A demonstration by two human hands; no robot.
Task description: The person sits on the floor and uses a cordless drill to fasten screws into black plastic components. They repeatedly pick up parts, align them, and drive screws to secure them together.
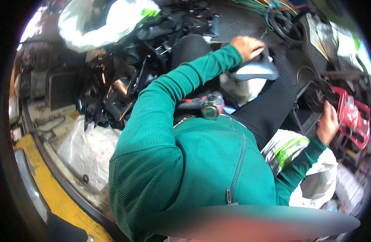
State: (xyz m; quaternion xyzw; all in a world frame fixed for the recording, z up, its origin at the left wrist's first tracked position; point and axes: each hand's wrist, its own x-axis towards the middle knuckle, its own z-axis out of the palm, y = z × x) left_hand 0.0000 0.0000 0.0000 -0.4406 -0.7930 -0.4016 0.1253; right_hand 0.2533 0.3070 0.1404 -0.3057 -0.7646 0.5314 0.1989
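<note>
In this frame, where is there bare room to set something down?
Little. A dark bare strip of floor lies between the black parts pile and the cable tangle. Elsewhere is crowded: bags, parts and a red crate ring both the left hand and right hand.

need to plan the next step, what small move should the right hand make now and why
Probably draw the right hand back toward the lap with the black part it touches. That hand is stretched far out to the side, while the left hand already presses on the grey piece over the knees and the power drill rests on the lap.
</note>
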